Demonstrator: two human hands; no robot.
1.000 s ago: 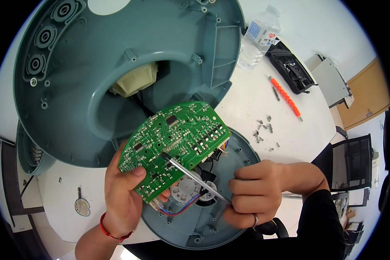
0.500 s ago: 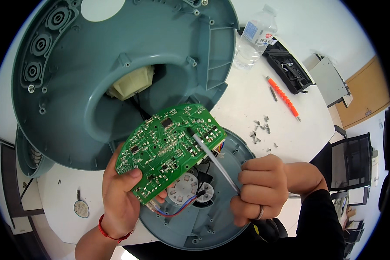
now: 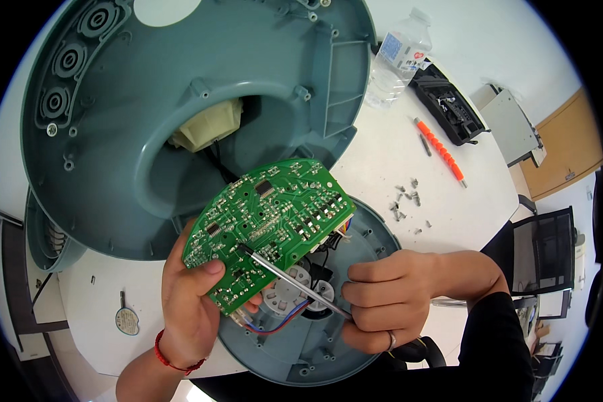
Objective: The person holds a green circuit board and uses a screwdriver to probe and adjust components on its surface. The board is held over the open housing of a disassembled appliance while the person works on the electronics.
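My left hand (image 3: 193, 285) grips the lower left end of a green circuit board (image 3: 275, 214), thumb on its face and fingers behind. The board is tilted, its soldered side up. In my right hand (image 3: 388, 301), closed in a fist, is a screwdriver (image 3: 295, 283); its handle is hidden by the fingers. The dark tip meets the board's face left of its middle, though I cannot tell if it touches. Wires (image 3: 275, 331) in red and blue run from the board's lower corner towards a round grey motor (image 3: 287, 292) in the blue-grey base (image 3: 268, 358) underneath.
A large blue-grey housing (image 3: 261, 53) fills the far left. On the white table (image 3: 375, 167) lie loose screws (image 3: 409, 195), an orange flexible shaft (image 3: 441, 153), a small bit (image 3: 425, 145), a black tool case (image 3: 447, 104), a clear bottle (image 3: 398, 60) and a round tag (image 3: 126, 320).
The screwdriver tip has moved left and down across the board, from its right part to left of its middle. My right hand has shifted left with it; my left hand keeps its grip.
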